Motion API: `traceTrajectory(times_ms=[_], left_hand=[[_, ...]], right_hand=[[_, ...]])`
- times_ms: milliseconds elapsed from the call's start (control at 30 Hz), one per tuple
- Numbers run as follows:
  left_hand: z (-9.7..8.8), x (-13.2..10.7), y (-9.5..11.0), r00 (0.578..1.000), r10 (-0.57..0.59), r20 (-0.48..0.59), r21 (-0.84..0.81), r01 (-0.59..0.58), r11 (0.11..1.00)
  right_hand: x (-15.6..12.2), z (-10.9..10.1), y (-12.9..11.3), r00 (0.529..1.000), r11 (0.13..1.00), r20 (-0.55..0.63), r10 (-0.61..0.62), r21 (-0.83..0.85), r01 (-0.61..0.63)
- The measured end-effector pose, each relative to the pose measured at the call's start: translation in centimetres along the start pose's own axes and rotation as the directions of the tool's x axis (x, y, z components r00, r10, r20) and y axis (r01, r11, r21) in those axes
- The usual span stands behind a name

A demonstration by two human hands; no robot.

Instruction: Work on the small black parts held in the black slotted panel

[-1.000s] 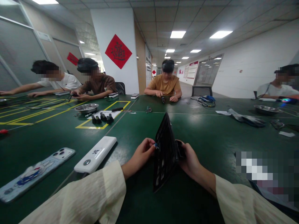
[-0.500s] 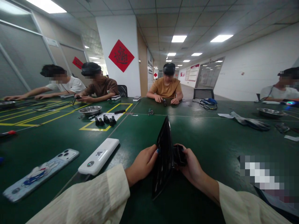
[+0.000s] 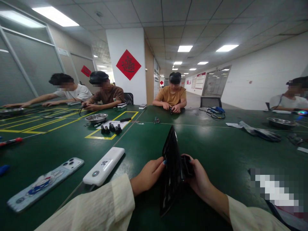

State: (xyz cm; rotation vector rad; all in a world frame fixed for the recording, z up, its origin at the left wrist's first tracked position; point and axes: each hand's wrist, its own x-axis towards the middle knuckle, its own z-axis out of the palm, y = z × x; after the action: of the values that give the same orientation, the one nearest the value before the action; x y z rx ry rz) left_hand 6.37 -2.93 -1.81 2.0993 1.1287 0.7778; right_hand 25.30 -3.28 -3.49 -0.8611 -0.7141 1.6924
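Observation:
A black flat tray-like panel stands on edge on the green table right in front of me. My left hand presses against its left face, fingers closed on it. On the other side my right hand grips the panel's right side and a small black part against it. Cream sleeves cover both my forearms.
A white power bank and a phone in a patterned case lie to my left. Farther off are a metal bowl, small black parts in a yellow-taped box, grey gloves, and several seated people.
The view has tilted up, so everything sits lower in frame. The panel has turned more edge-on, and my left fingers have flattened against its face.

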Motion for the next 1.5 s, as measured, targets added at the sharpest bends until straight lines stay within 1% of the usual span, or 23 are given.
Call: traceTrajectory(times_ms=[100, 167, 333, 400, 467, 633, 700, 800, 933, 1033, 1133, 1200, 1367, 1433, 1500], left_hand=[[0.13, 0.05, -0.15, 1.0, -0.03, -0.008, -0.045, 0.03, 0.999], [0.25, 0.11, -0.25, 0.997, -0.072, -0.015, -0.072, 0.071, 0.995], [0.48, 0.2, -0.33, 0.98, -0.195, 0.033, -0.196, 0.198, 0.96], [0.54, 0.23, -0.31, 0.975, -0.218, 0.03, -0.192, 0.22, 0.956], [0.56, 0.28, -0.29, 0.976, -0.216, 0.008, -0.152, 0.215, 0.965], [0.49, 0.46, -0.38, 0.985, -0.122, -0.121, -0.025, 0.12, 0.992], [0.43, 0.39, -0.37, 0.986, -0.105, -0.126, -0.003, 0.105, 0.994], [0.32, 0.08, -0.22, 0.991, -0.075, -0.115, 0.009, 0.076, 0.997], [0.19, -0.24, -0.02, 0.992, -0.017, -0.124, 0.035, 0.022, 0.999], [0.23, -0.08, -0.13, 0.994, -0.04, -0.097, 0.047, 0.045, 0.998], [0.34, 0.16, -0.31, 0.992, -0.117, -0.048, 0.058, 0.119, 0.991], [0.38, 0.21, -0.36, 0.988, -0.151, -0.037, 0.073, 0.154, 0.985], [0.38, 0.13, -0.22, 0.988, -0.147, -0.047, 0.084, 0.151, 0.985], [0.38, 0.16, -0.22, 0.987, -0.155, -0.047, 0.086, 0.158, 0.984], [0.37, 0.24, -0.3, 0.986, -0.158, -0.051, 0.081, 0.162, 0.983]], right_hand=[[0.01, -0.05, -0.04, 1.0, 1.0, 0.029, -0.005, -0.012, 0.005], [0.02, -0.08, -0.04, 0.999, 1.0, 0.034, -0.007, -0.022, 0.008], [0.17, -0.09, 0.1, 1.0, 1.0, 0.029, -0.01, -0.029, 0.011], [0.17, 0.01, 0.15, 1.0, 0.999, 0.017, -0.012, -0.031, 0.013], [0.1, 0.13, 0.18, 1.0, 0.999, 0.002, -0.017, -0.044, 0.017], [-0.01, 0.22, 0.23, 0.999, 0.997, -0.023, -0.041, -0.061, 0.04], [0.04, 0.19, 0.24, 0.998, 0.997, -0.046, -0.047, -0.065, 0.044], [0.08, 0.19, 0.21, 0.997, 0.994, -0.074, -0.021, -0.108, 0.013], [0.02, 0.25, 0.15, 0.999, 0.984, -0.04, -0.007, -0.178, 0.0], [0.07, 0.25, 0.15, 0.999, 0.988, -0.039, -0.012, -0.157, 0.006], [0.2, 0.23, 0.18, 0.999, 0.994, -0.049, 0.007, -0.106, -0.012], [0.29, 0.21, 0.21, 0.999, 0.997, -0.042, 0.019, -0.078, -0.022], [0.4, 0.04, 0.36, 0.998, 0.998, -0.048, 0.035, -0.059, -0.038], [0.3, 0.03, 0.38, 1.0, 0.997, -0.029, 0.002, -0.078, -0.005], [0.11, 0.14, 0.35, 0.998, 0.993, 0.02, -0.057, -0.105, 0.058]])
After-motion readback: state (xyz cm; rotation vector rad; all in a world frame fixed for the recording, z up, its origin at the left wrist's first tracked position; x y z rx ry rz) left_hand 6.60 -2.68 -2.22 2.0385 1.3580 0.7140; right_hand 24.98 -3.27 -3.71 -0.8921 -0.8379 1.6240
